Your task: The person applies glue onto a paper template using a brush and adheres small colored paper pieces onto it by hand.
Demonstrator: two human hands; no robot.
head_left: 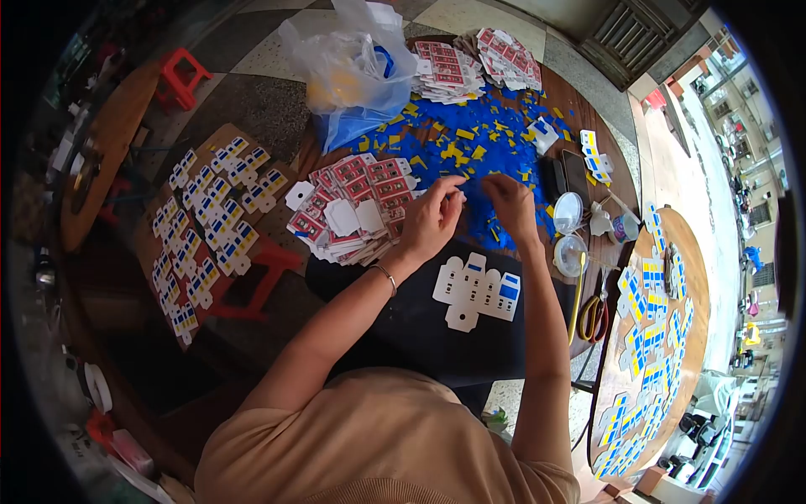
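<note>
Head view: our left hand and right hand curl narrowly; whether holding anything, we cannot tell. The white card lies at their six o'clock; a careless sweep could drag scraps from twelve o'clock onto it.

Between the arms, I see passage above the dark cloth; at left a card pile obstructs, at right the scissors.

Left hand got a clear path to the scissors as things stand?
Probably not directly: the right forearm lies between the left hand and the scissors, though reaching around or over might work.
</note>
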